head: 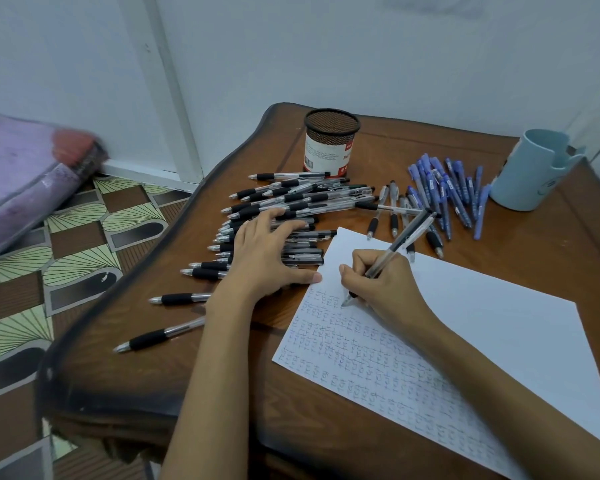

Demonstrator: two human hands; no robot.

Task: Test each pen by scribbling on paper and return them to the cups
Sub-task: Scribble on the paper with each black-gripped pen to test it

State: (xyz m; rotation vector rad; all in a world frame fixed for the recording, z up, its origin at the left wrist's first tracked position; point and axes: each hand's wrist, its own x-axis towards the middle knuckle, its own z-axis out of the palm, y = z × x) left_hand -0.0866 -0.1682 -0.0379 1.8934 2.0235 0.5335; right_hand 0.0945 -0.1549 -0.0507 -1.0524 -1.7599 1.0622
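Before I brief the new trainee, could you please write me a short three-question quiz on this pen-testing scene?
1. True or false: the right hand grips a pen with its tip down on the paper.
2. Where is the left hand? A) resting on the pile of black pens; B) flat on the paper; C) in the air, touching nothing.
3. Short answer: which cup stands nearest the blue pens?

Key: 1 true; 2 A; 3 the light blue cup.
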